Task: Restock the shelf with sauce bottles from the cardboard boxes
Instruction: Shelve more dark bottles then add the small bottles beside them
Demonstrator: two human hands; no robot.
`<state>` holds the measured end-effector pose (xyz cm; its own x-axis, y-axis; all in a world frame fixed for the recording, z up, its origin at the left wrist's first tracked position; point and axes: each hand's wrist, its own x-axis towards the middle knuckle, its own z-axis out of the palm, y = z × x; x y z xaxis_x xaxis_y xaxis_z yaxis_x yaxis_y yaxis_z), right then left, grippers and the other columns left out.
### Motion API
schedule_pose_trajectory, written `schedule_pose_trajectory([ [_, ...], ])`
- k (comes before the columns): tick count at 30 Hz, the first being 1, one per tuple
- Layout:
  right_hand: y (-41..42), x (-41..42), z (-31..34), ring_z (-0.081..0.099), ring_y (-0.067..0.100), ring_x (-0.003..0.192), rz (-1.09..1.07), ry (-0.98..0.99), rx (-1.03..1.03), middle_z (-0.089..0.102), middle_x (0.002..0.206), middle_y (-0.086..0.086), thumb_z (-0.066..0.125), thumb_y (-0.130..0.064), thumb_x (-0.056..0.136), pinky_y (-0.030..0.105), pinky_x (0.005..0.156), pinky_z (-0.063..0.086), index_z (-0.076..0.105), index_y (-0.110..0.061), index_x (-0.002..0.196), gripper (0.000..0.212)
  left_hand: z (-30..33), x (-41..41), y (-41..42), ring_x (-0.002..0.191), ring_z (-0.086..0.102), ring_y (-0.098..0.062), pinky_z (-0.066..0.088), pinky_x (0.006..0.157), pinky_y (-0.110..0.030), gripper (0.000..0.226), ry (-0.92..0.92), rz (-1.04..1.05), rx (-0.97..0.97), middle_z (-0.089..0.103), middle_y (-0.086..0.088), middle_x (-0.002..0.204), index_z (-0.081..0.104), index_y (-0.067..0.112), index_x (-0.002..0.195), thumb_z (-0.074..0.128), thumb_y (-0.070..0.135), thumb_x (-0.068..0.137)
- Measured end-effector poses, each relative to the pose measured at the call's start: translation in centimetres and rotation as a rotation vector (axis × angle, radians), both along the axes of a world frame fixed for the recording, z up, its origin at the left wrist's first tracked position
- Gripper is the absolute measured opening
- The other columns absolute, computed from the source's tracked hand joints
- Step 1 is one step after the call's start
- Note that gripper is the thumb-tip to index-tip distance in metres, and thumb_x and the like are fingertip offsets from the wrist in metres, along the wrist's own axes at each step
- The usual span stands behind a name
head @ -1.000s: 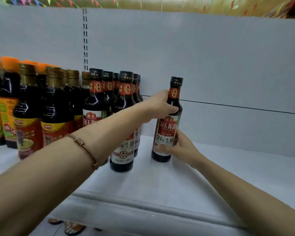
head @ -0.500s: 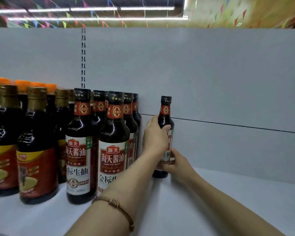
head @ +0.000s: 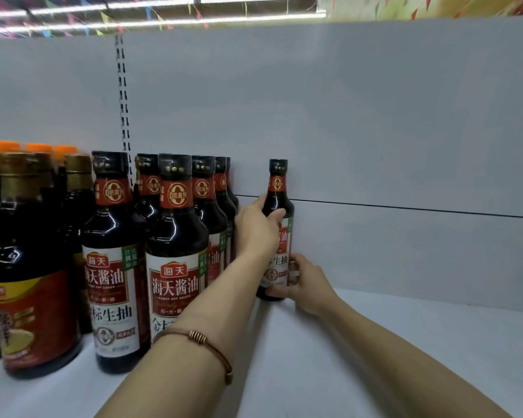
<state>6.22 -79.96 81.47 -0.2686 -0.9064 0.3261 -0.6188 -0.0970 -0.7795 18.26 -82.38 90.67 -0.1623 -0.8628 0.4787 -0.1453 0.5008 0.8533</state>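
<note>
Left hand (head: 258,227) wraps the shoulder of a dark sauce bottle (head: 277,203), thumb across its front, while the right hand (head: 304,283) grips the same bottle low down, fingers curled round its base. That bottle stands upright at the back of the white shelf (head: 405,342), close against the grey back panel (head: 344,116). A thin bracelet (head: 207,345) circles the left wrist.

Just to the bottle's left runs a row of like bottles (head: 207,212) going front to back, and the left forearm lies across the foot of that row. Its front bottle (head: 175,251) and a second front bottle (head: 112,257) beside it stand nearest the camera. Further left are gold-capped bottles (head: 27,267) with red and yellow labels, and behind them orange caps (head: 40,147). A slotted upright (head: 124,116) runs down the panel behind the rows.

To the right of the held bottle the shelf lies bare out to the frame edge, and a dark seam crosses the panel at about the bottle's shoulder height. The shelf's front lip is out of view.

Front labels read 海天酱油, with 海天 on a red badge above and a small line of Latin print ending SOY SAUCE. Neck bands carry a gold ring mark; its small writing is too blurred to read
</note>
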Motion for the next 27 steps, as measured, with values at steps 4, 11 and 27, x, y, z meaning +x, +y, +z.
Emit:
schedule_pose_trajectory([
  [4,-0.3,0.3,0.3,0.062,0.011,0.093,0.01,-0.003,0.012,0.062,0.108,-0.002,0.086,-0.014,0.072,0.007,0.07,0.047,0.049,-0.008,0.127,0.066,0.7,0.1,0.0,0.088,0.06,-0.02,0.049,0.077,-0.03,0.019,-0.066,0.042,-0.021,0.065,-0.006,0.102,0.066,0.013,0.112,0.057,0.02,0.096],
  [11,-0.5,0.4,-0.1,0.065,0.018,0.104,-0.004,-0.015,0.002,0.066,0.12,0.005,0.085,-0.015,0.072,0.02,0.086,0.05,0.049,-0.008,0.129,0.067,0.5,-0.3,0.1,0.089,0.061,-0.023,0.054,0.082,-0.039,0.019,-0.129,0.076,-0.038,0.062,-0.008,0.103,0.06,0.013,0.113,0.052,0.02,0.098],
  [27,-0.2,1.1,0.4,0.057,0.015,0.091,-0.036,0.148,0.02,0.059,0.103,-0.001,0.076,-0.017,0.081,0.022,0.073,0.042,0.05,-0.006,0.125,0.052,-1.9,1.2,5.0,0.123,0.049,-0.023,0.04,0.102,-0.029,0.049,-0.276,0.007,-0.022,0.048,-0.007,0.133,0.045,0.01,0.134,0.046,-0.007,0.088],
])
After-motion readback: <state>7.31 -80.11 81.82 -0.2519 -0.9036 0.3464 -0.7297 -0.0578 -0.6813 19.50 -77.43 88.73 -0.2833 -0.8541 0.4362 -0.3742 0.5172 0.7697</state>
